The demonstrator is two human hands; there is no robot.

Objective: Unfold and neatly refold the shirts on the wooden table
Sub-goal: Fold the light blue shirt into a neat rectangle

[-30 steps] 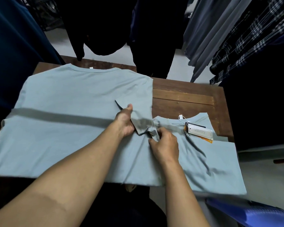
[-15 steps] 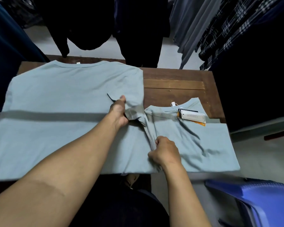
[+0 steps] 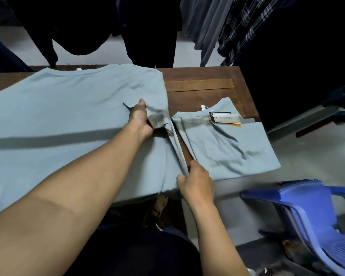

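Note:
A large light blue shirt lies spread flat over the left and middle of the wooden table. My left hand grips its folded-in right sleeve near the armpit. Close to the table's front edge, my right hand pinches the shirt's right side edge, and the fold runs taut between both hands. A second light blue shirt, folded and with a paper tag at its collar, lies at the right, partly overhanging the table edge.
Dark garments hang behind the table, and grey and plaid ones hang at the upper right. A blue plastic chair stands at the lower right on the pale floor. Bare wood shows at the table's back right.
My right hand has slid down the shirt's right edge from beside my left hand to the front edge, drawing the fold straight. My left hand kept its grip on the sleeve.

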